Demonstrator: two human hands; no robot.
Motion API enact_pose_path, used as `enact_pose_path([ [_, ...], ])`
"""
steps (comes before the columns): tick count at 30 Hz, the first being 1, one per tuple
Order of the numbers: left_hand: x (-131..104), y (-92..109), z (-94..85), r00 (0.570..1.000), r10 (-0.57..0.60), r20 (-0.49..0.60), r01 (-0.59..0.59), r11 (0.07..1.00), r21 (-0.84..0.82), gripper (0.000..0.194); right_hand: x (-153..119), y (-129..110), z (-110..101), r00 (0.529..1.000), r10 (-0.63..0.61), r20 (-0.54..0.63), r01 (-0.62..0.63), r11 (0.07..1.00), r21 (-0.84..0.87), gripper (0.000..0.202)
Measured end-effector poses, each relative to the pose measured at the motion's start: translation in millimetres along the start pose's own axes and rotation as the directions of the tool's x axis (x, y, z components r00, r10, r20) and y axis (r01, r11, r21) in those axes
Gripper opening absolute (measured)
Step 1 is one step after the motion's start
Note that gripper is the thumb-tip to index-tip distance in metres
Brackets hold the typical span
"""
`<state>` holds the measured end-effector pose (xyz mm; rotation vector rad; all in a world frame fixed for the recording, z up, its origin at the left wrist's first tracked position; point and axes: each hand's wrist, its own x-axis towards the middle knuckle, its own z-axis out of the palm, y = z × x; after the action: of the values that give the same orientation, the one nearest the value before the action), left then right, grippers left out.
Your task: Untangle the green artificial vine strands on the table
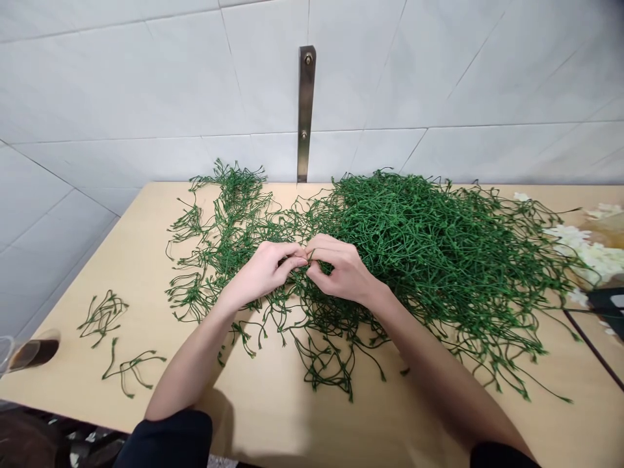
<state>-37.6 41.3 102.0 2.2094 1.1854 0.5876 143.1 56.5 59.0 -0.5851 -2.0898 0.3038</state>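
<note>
My left hand and my right hand meet fingertip to fingertip over the table's middle. Both are closed in a pinch on a thin green artificial stem, mostly hidden by the fingers. To the right of them spreads a large tangled heap of green stems with small forked tips. Looser, thinner bunches of stems lie to the left and behind my left hand. A few strands are scattered on the wood below my hands.
The light wood table stands against a tiled wall with a metal bracket. At the left edge is a clear cup of dark drink, near two small stem clusters. White artificial flowers and a black object lie far right.
</note>
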Motion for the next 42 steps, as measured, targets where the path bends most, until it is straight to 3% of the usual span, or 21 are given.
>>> enact_pose_path([
  [7,1,-4,-3.1,1.0,0.006,-0.031,-0.006,1.0,0.007,0.025,-1,10,-6,0.999,-0.01,0.04,0.005,0.994,0.108,0.03],
  [15,1,-5,-10.3,0.985,-0.058,-0.161,0.067,0.996,0.053,0.02,6,4,-16,0.975,0.22,-0.019,-0.215,0.967,0.139,0.016],
  [23,-1,-1,-18.9,0.997,-0.017,-0.075,0.013,0.998,-0.057,0.02,8,-1,-16,0.891,0.414,0.184,-0.453,0.815,0.361,0.005],
  [25,-2,-1,-19.2,0.998,-0.011,-0.056,0.007,0.998,-0.059,0.018,7,1,-16,0.885,0.424,0.194,-0.465,0.775,0.428,0.008],
  [29,-4,-3,-15.6,0.998,-0.01,-0.065,0.004,0.996,-0.085,0.014,6,3,-16,0.906,0.385,0.176,-0.423,0.8,0.426,0.017],
  [38,-2,-3,-11.4,0.997,0.009,-0.076,-0.011,1.0,-0.024,0.013,5,6,-11,0.825,0.491,0.28,-0.564,0.68,0.469,0.016],
  [42,-1,-3,-9.0,0.995,0.058,-0.082,-0.059,0.998,-0.009,0.013,6,2,-13,0.822,0.457,0.339,-0.566,0.723,0.397,0.009],
])
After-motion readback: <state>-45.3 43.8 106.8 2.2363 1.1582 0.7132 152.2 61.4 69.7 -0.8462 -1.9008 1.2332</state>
